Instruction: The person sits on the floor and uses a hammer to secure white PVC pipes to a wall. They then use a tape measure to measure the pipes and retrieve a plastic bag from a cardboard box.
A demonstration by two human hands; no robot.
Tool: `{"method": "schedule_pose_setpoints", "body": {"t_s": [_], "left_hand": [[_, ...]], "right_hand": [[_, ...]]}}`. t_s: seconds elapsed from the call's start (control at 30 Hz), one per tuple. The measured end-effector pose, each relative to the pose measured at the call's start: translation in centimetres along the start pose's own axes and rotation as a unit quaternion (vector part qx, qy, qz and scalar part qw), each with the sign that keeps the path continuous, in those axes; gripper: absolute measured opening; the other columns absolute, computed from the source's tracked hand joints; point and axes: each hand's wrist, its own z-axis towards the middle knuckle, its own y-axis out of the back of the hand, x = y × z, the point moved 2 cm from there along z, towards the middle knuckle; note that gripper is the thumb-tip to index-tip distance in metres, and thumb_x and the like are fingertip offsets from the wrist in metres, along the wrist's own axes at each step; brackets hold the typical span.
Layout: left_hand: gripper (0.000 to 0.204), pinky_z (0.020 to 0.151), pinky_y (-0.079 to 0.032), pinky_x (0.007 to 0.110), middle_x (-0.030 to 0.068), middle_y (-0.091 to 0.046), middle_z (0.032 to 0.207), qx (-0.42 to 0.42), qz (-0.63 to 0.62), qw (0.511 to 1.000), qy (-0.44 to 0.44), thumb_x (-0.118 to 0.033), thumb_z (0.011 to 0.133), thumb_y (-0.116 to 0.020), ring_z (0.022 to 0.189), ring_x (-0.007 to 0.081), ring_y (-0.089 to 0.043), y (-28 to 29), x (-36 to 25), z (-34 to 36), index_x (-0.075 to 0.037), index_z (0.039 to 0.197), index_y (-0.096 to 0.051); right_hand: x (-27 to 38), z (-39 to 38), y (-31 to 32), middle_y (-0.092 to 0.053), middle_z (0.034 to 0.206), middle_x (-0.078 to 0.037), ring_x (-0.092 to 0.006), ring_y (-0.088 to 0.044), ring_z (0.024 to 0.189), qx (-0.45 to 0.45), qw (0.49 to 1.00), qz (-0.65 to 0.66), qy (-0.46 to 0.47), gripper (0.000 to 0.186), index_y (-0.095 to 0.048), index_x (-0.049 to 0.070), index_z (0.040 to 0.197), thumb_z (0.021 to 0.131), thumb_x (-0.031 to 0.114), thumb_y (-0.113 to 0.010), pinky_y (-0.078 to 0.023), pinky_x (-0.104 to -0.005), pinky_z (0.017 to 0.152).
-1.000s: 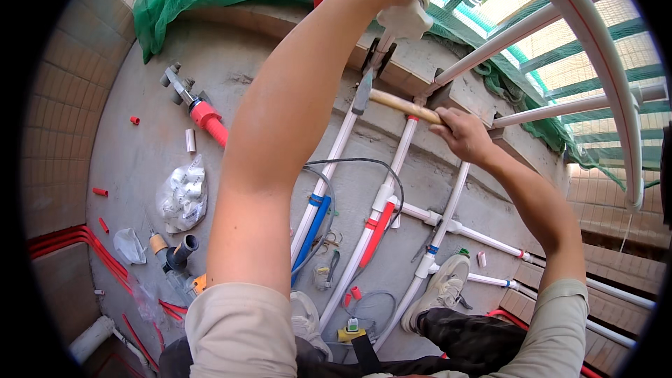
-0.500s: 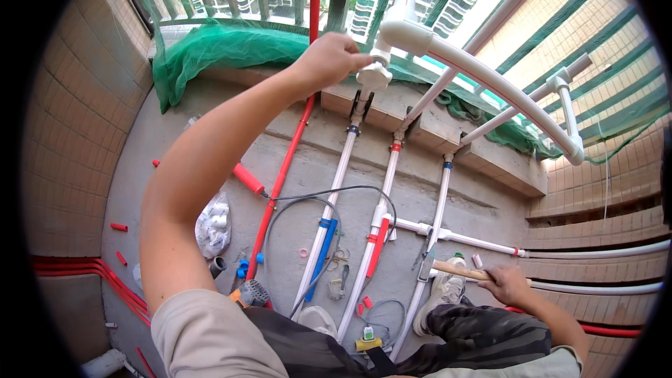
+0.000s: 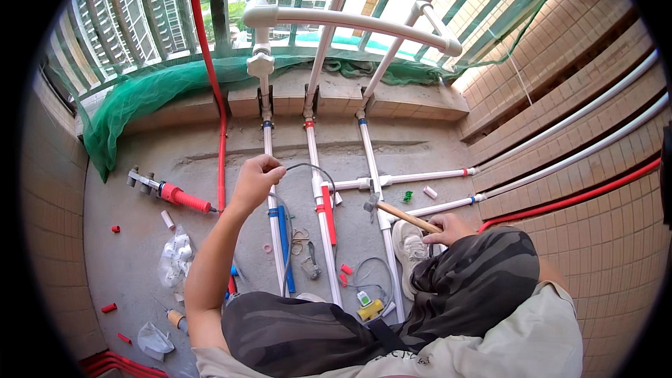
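Observation:
My left hand (image 3: 257,180) is raised over the white pipes in the middle, thumb and fingers pinched together. What it pinches, if anything, is too small to make out. A dark cable (image 3: 313,166) passes close by its fingertips. My right hand (image 3: 450,229) is closed round the wooden handle of a hammer (image 3: 406,216), beside my right knee. The hammer's head points left, over a white pipe (image 3: 365,157) on the floor. A white valve (image 3: 260,65) with a round knob stands on the pipework beyond my left hand.
A red-handled pipe welding tool (image 3: 183,197) lies at the left. Red pipe (image 3: 222,143) runs past it, and blue (image 3: 286,245) and red (image 3: 328,213) sleeves lie along the white pipes. Plastic bags (image 3: 178,255) and a yellow level (image 3: 371,310) are on the floor. Green netting (image 3: 129,108) lines the railing.
My left hand has come down and back from the valve to above the floor pipes. The view has swung right. My right hand keeps its hold on the hammer, now tilted with its head higher.

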Motion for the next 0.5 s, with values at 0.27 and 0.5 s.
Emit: {"method": "schedule_pose_setpoints", "body": {"t_s": [0.27, 0.5], "left_hand": [[0.021, 0.071, -0.053, 0.028, 0.0074, -0.071, 0.081, -0.034, 0.061, 0.995, 0.065, -0.013, 0.091, -0.072, 0.075, 0.0121, -0.065, 0.6, 1.3, -9.6, 0.007, 0.098, -0.072], [0.018, 0.069, -0.052, 0.026, 0.0056, -0.071, 0.080, -0.103, 0.069, 0.983, 0.136, -0.011, 0.091, -0.071, 0.075, 0.0102, -0.065, -1.0, 0.5, -14.0, 0.006, 0.097, -0.073]], "right_hand": [[-3.1, 4.8, -5.8, -0.073, 0.088, -0.017, -0.0353, -0.069, 0.080, -0.147, 0.987, -0.052, 0.026, 0.042, -0.069, -0.001, 0.108, 0.079, 0.023, -0.088, -0.053, -0.0420, 0.077], [-11.7, 11.2, -1.3, -0.063, 0.119, -0.024, -0.0384, -0.060, 0.118, -0.187, 0.952, -0.121, 0.211, 0.057, -0.062, 0.000, 0.125, 0.079, 0.025, -0.084, -0.046, -0.0425, 0.103]]}}
